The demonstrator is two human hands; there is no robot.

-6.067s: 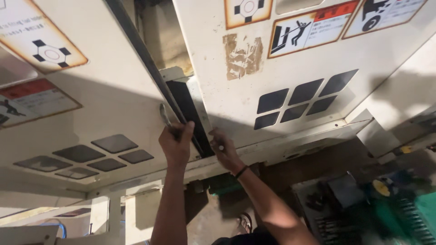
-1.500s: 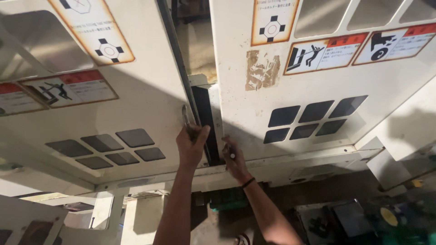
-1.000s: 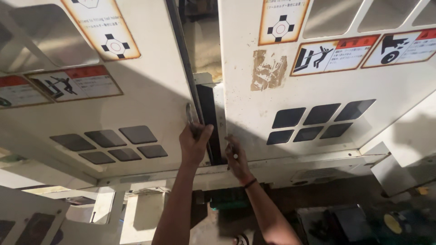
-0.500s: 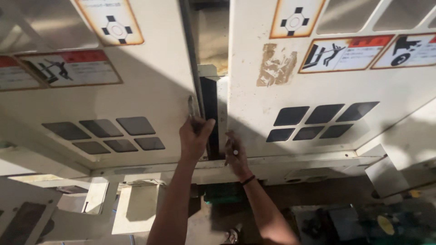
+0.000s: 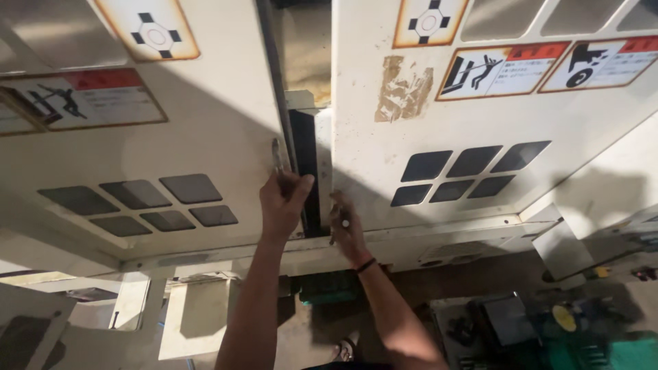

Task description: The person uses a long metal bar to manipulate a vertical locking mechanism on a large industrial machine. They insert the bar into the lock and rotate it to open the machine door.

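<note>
Left hand grips the edge of the left panel, fingers curled around a thin metal rod that stands upright along that edge, thumb pointing toward the dark gap between panels. Right hand rests low on the edge of the right panel, fingers pressed together and pinching a small pale-tipped tool; what kind, cannot tell. Black band on the right wrist. Both cream panels carry warning stickers and dark square vents. Green machine parts lie below on the right.
</note>
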